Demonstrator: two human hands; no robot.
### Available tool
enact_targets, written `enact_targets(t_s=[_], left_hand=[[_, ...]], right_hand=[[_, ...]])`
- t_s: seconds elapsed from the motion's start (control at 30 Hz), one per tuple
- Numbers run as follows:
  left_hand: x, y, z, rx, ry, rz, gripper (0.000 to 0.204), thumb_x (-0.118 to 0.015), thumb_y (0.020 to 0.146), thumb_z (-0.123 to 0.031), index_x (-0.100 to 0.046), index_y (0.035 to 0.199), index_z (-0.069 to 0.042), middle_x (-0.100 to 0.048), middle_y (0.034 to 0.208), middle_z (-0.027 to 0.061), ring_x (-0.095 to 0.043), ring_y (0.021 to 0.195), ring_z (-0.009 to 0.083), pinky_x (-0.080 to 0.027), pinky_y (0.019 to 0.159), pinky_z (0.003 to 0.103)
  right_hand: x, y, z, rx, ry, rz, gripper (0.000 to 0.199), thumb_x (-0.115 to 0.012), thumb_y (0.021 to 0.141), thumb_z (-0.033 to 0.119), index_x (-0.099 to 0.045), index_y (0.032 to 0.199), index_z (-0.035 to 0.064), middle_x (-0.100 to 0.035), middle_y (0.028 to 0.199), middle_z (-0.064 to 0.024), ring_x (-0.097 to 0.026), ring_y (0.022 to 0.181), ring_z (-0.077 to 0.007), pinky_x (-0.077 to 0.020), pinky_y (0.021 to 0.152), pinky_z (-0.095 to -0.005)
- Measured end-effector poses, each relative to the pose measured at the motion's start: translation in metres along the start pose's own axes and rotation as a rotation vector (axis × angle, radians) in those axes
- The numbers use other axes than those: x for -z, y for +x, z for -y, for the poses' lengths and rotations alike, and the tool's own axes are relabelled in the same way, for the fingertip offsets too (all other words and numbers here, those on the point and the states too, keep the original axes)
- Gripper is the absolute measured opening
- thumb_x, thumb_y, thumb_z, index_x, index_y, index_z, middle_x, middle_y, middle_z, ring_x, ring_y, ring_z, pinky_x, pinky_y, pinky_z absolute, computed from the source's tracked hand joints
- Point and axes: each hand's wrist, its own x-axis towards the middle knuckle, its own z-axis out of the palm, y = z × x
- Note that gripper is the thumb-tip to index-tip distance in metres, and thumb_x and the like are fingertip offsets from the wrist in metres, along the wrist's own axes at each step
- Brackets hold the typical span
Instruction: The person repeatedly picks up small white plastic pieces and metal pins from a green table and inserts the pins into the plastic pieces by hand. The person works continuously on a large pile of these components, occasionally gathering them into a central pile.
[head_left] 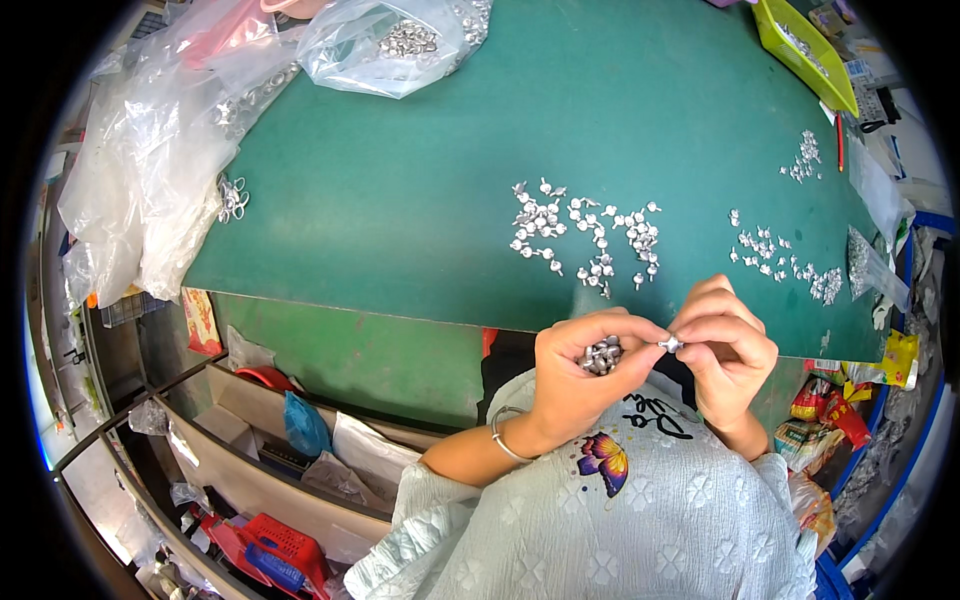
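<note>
Small silvery metal pieces (603, 354) lie heaped in the curled palm of my left hand (580, 370). Between its thumb and forefinger, at the fingertips, sits one small metal piece (670, 344). My right hand (725, 350) pinches that same piece from the other side, so both hands meet on it just off the table's near edge. A loose cluster of small metal pieces (600, 238), round-headed with short stems, is spread on the green table (380, 180) beyond my hands. More such pieces (780, 255) lie farther right.
A clear plastic bag (395, 50) of metal parts stands at the far left, beside large crumpled plastic sheets (140, 150). Several metal rings (233, 199) lie near them. A yellow-green tray (805, 55) is at the far right, near a red pencil (840, 142). Open drawers (290, 430) sit lower left.
</note>
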Motion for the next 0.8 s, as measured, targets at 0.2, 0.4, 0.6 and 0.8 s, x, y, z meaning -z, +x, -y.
enact_targets(t_s=[0.2, 0.4, 0.6, 0.8], left_hand=[[-0.0004, -0.0011, -0.0011, 0.028, -0.003, -0.001, 0.013, -0.062, 0.071, 0.010, -0.062, 0.081, 0.003, -0.058, 0.070, 0.0035, -0.047, 0.061, 0.0045, -0.036, 0.054, 0.019], [-0.0003, -0.0019, 0.0001, 0.032, 0.005, 0.000, 0.012, -0.063, 0.071, 0.010, -0.061, 0.080, 0.003, -0.058, 0.069, 0.0042, -0.049, 0.061, 0.0053, -0.038, 0.055, 0.019], [-0.0012, -0.0020, 0.0005, 0.029, -0.012, -0.011, 0.012, -0.062, 0.071, 0.010, -0.060, 0.080, 0.002, -0.057, 0.068, 0.0040, -0.048, 0.060, 0.0054, -0.037, 0.055, 0.019], [-0.0026, -0.0019, -0.0016, 0.036, -0.034, 0.003, 0.013, -0.062, 0.071, 0.011, -0.059, 0.080, 0.002, -0.055, 0.066, 0.0034, -0.047, 0.059, 0.0047, -0.036, 0.052, 0.019]], right_hand=[[-0.0009, -0.0021, 0.0004, -0.071, 0.085, -0.006, 0.013, -0.068, 0.073, 0.004, -0.062, 0.081, -0.0042, -0.061, 0.078, -0.0119, -0.054, 0.070, -0.0212, -0.0425, 0.060, -0.0292], [-0.0020, -0.0019, 0.0013, -0.108, 0.128, -0.010, 0.012, -0.066, 0.076, 0.006, -0.062, 0.082, -0.0039, -0.061, 0.078, -0.0119, -0.054, 0.071, -0.0211, -0.0429, 0.061, -0.0293], [-0.0005, 0.0001, 0.0029, -0.040, 0.046, 0.012, 0.011, -0.065, 0.076, 0.005, -0.062, 0.082, -0.0036, -0.061, 0.079, -0.0122, -0.054, 0.072, -0.0212, -0.0431, 0.061, -0.0300], [-0.0017, -0.0004, 0.0042, -0.056, 0.052, 0.005, 0.010, -0.064, 0.077, 0.005, -0.062, 0.082, -0.0034, -0.060, 0.079, -0.0120, -0.054, 0.073, -0.0210, -0.0430, 0.061, -0.0297]])
